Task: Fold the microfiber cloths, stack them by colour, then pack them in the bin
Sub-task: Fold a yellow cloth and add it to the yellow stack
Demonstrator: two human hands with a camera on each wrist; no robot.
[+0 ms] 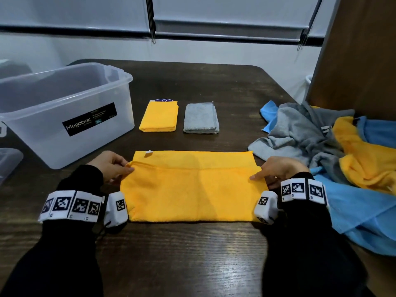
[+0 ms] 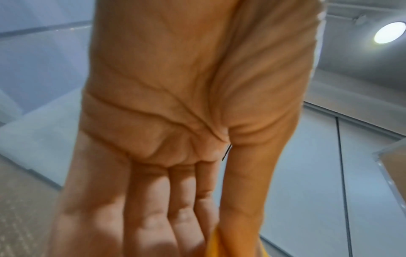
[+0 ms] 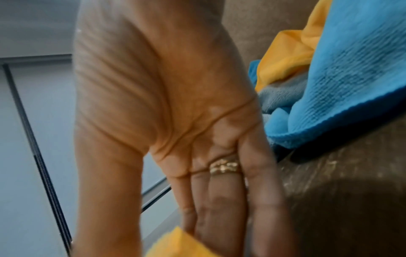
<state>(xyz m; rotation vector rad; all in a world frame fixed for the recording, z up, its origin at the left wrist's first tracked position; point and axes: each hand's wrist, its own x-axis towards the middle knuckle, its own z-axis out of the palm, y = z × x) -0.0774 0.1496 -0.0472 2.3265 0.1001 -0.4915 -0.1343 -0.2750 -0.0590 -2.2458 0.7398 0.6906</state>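
pinching the folded upper corners of yellow cloth [image 1: 190, 189], flat on table [image 1: 192, 254]: left hand [image 1: 110, 165] at left corner, right hand [image 1: 278, 171] at right corner, thumb above, fingers beneath. folded yellow stack [image 1: 159, 116] and grey stack [image 1: 201, 119] beyond, beside clear bin [image 1: 64, 116]. unfolded pile [image 1: 334, 151] to right.

The right hand [image 3: 175, 121] pinches a yellow cloth [image 3: 175, 243] corner. A ring [image 3: 224, 167] sits on one finger. Blue cloth [image 3: 351, 78] lies on the worktop [image 3: 351, 191].
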